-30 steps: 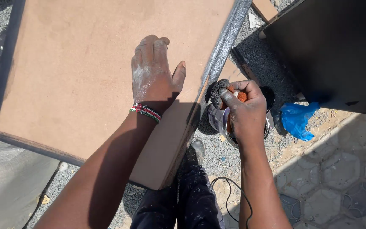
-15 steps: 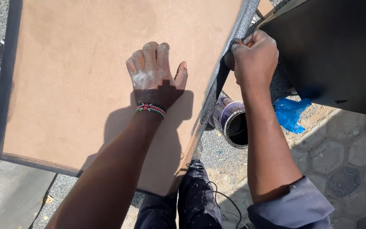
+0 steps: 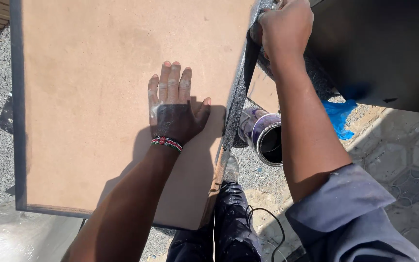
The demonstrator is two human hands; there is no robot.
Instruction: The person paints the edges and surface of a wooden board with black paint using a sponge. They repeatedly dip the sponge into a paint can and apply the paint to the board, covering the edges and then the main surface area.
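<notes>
The brown board (image 3: 98, 87) lies flat with its long axis running away from the person; the left hand (image 3: 173, 111) rests palm down on it, fingers spread and pointing up the board, a beaded band at the wrist; the right hand (image 3: 287, 26) is at the board's dark painted right edge (image 3: 241, 85), near the far corner, its grip pressed together around something I cannot make out; that edge runs lengthwise from the right hand toward the person, so the right hand is the nearer one to it; an open paint tin (image 3: 265, 136) sits just right of the board, beside a blue bag (image 3: 339, 115), below a black panel (image 3: 384, 48)
</notes>
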